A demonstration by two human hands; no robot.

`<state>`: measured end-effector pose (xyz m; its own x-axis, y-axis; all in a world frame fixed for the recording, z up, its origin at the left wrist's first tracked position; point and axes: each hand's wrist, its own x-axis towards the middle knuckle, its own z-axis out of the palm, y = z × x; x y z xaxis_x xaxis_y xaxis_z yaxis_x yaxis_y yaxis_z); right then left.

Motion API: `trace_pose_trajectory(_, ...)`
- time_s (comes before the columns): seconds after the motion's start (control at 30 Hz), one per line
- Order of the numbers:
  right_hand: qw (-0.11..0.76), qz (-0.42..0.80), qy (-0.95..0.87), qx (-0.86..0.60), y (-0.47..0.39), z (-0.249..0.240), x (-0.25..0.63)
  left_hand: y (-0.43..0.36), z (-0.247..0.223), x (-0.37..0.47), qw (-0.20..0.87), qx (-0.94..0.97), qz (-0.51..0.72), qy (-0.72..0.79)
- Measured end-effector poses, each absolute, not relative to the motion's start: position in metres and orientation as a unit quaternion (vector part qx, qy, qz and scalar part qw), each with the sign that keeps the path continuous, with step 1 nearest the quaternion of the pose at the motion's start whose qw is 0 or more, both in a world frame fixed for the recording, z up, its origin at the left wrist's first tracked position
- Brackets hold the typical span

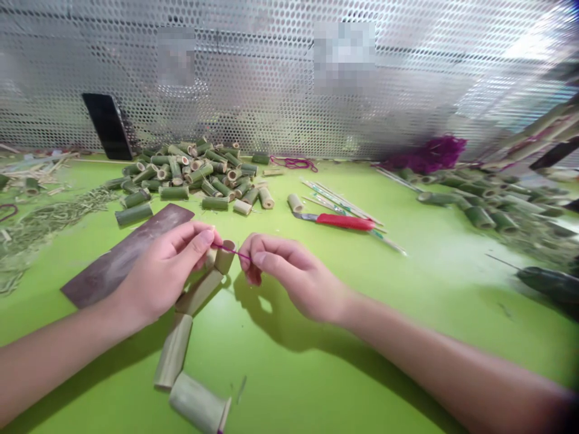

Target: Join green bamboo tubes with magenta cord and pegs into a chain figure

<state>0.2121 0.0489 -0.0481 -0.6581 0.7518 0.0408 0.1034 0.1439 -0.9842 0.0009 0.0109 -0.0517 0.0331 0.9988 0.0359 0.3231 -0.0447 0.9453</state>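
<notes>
My left hand (169, 265) pinches one part of a thin purple cord (233, 249) between thumb and forefinger. A short way to the right, my right hand (289, 268) is closed on the same cord, which runs taut between them. Below my left hand lies a crooked row of bamboo tube pieces (203, 292), reaching toward the near edge. At its near end a pale bamboo piece (195, 399) has a bit of purple cord showing at its rim. One short bamboo piece (225, 258) stands tilted just under the stretched cord.
Sandpaper (129, 256) lies left of my left hand. Behind it is a heap of cut bamboo tubes (199, 172), with a phone (107, 126) leaning on the perforated metal screen (253, 78). A red-handled knife (344, 222) rests beside thin sticks (344, 202). More bamboo (488, 199) lies right.
</notes>
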Motion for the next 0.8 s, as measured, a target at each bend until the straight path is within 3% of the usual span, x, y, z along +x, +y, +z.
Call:
trace_pose_trajectory(0.3, 0.295, 0.607, -0.677, -0.293, 0.051, -0.044, 0.209, 0.015, -0.048, 0.000, 0.306, 0.735, 0.327, 0.509)
trace_pose_trajectory(0.53, 0.352, 0.599, -0.673, -0.254, 0.051, -0.042, 0.212, 0.013, -0.051, 0.005, 0.258, 0.727, 0.334, 0.542)
trace_pose_trajectory(0.8, 0.342, 0.675, -0.614, -0.225, 0.043, -0.047, 0.204, 0.012, -0.053, 0.005, 0.244, 0.692, 0.360, 0.576)
